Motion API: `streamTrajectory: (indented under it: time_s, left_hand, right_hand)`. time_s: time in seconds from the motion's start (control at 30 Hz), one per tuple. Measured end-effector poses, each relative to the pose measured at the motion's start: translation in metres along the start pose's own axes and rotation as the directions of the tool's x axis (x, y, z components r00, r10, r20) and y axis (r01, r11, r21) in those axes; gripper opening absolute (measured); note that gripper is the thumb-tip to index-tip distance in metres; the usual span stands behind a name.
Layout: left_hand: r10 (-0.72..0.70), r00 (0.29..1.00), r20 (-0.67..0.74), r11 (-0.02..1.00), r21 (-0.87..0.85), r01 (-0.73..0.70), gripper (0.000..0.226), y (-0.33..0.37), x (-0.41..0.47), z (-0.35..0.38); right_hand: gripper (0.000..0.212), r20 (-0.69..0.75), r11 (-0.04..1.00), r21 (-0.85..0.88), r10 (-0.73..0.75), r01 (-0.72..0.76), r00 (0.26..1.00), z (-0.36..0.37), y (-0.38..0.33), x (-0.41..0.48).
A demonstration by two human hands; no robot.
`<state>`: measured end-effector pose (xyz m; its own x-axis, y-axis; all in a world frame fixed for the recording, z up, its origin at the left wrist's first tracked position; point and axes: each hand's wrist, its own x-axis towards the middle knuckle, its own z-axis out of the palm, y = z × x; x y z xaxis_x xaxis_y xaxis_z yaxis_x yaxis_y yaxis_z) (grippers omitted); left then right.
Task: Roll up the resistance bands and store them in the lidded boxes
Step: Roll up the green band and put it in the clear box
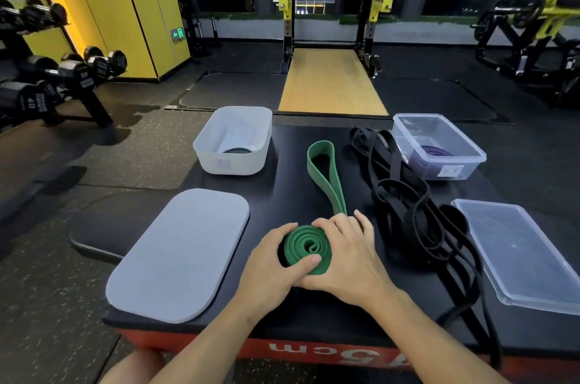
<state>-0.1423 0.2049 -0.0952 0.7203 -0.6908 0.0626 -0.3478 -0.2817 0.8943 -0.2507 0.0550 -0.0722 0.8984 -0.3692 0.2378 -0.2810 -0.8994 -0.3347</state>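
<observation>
Hands (270, 264) (348, 255) on band (309, 245), black platform (282, 195), gym floor (141, 148)

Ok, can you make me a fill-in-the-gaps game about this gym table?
The left hand and right hand grip a half-rolled resistance band coloured ____.
The clear plastic box holds a ____ band.
The tangled bands beside it are ____.
The grey lid lies on the person's ____ side.
Missing: green; purple; black; left.
</observation>
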Motion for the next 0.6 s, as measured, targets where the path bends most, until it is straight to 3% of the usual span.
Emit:
streamTrajectory:
  time_s: [0.27,0.37,0.5,0.6]
  left_hand:
    - [-0.034,0.99,0.14,0.997,-0.063,0.043,0.071,-0.007,0.012,-0.007]
    - [-0.003,0.984,0.18,1.0,-0.019,0.007,0.062,-0.005,0.014,-0.008]
    - [-0.001,0.994,0.11,0.998,0.064,-0.007,0.078,-0.007,0.01,-0.003]
    - [0.006,0.997,0.078,0.998,0.064,-0.011,0.076,-0.009,0.008,-0.001]
  right_hand:
    - [0.112,0.317,0.981,0.17,-0.146,0.095,0.937,-0.031,0.026,0.009]
    - [0.112,0.309,0.975,0.199,-0.16,0.101,0.937,-0.027,0.026,0.006]
    - [0.116,0.253,0.986,0.155,-0.098,0.06,0.963,-0.027,0.025,0.002]
    - [0.12,0.215,0.993,0.107,-0.073,0.051,0.974,-0.026,0.024,0.001]
